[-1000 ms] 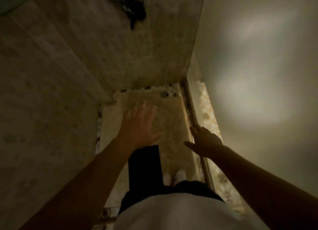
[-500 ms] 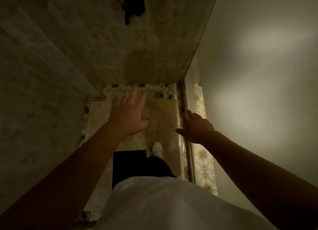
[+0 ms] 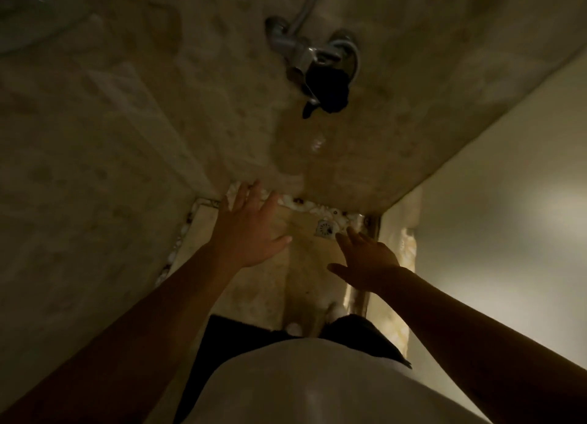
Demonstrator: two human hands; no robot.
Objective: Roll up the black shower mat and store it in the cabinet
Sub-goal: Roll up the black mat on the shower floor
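The black shower mat (image 3: 235, 331) lies flat on the beige shower floor close to my body, mostly hidden by my white shirt and dark trousers. My left hand (image 3: 251, 230) reaches forward over the floor with its fingers spread, holding nothing. My right hand (image 3: 365, 258) is held out beside it, fingers apart and empty, near the floor drain (image 3: 324, 227). Both hands hang well beyond the mat, not touching it. No cabinet is in view.
A chrome shower tap (image 3: 314, 55) with a black item hanging on it sticks out of the tiled wall ahead. A tiled wall (image 3: 79, 201) stands on my left. A metal door track (image 3: 362, 300) and a pale wall (image 3: 508, 201) bound the right. A pebble border (image 3: 305, 205) edges the floor.
I have stepped forward into the shower; the far wall and tap are closer. Both hands have moved forward and stay empty. The mat now sits nearer under my body.
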